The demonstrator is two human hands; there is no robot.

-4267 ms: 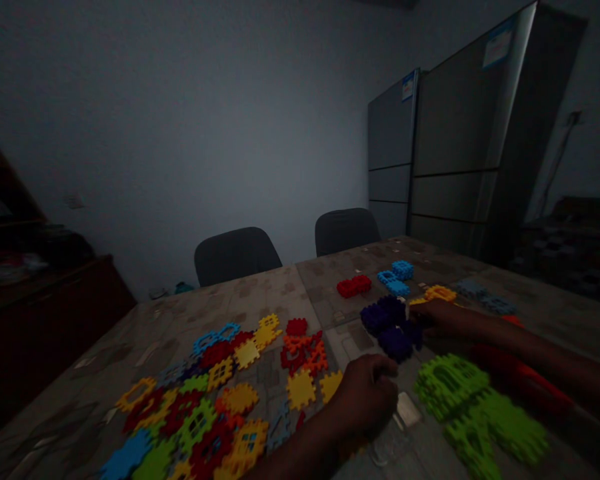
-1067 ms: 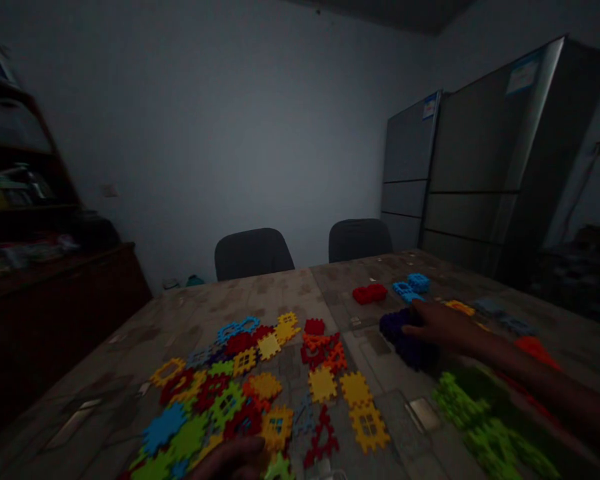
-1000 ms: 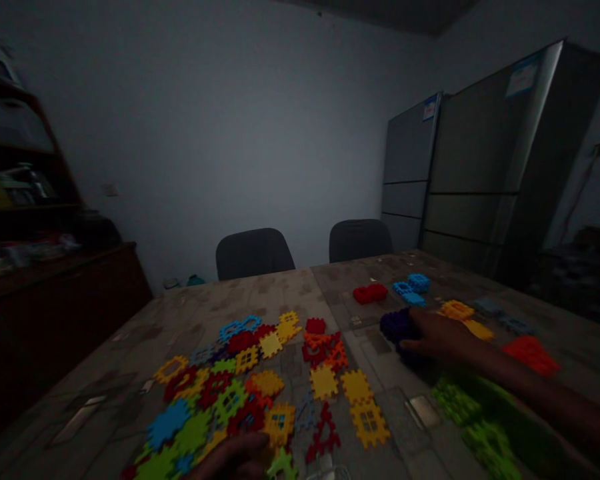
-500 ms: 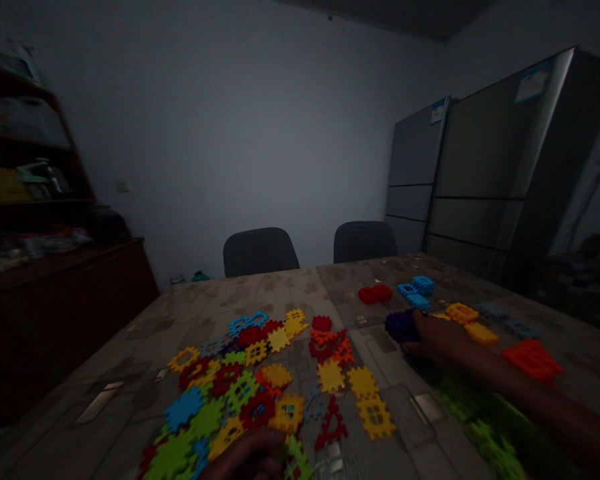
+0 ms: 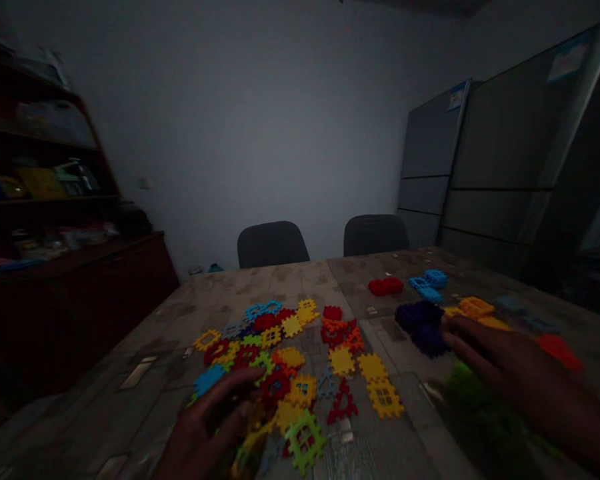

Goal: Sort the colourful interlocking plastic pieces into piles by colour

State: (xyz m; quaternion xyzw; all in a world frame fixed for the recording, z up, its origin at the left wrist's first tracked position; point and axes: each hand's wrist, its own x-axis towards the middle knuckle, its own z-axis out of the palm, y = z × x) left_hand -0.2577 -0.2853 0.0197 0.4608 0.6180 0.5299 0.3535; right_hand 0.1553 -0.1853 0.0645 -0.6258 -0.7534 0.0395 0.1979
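Observation:
My left hand (image 5: 213, 417) reaches into the loose pile of flat plastic waffle blocks (image 5: 275, 353) at the near middle of the table, its fingers curled over the pieces. Blurred yellow pieces lie under the fingers, and I cannot tell whether it grips them. My right hand (image 5: 500, 360) lies spread at the right, its fingertips beside a dark purple stack of blocks (image 5: 423, 327). A blurred green stack (image 5: 480, 413) lies partly under that hand.
Other block stacks stand at the far right: red (image 5: 386, 287), blue (image 5: 427, 281), orange-yellow (image 5: 475, 307) and red-orange (image 5: 559, 352). Two dark chairs (image 5: 273, 245) stand beyond the table (image 5: 130, 347), with tall grey cabinets (image 5: 430, 160) right and a shelf unit (image 5: 45, 160) left.
My left hand has moved up from the bottom edge into the pile. My right hand has shifted right past the purple stack, fingers spreading. The view has turned slightly left.

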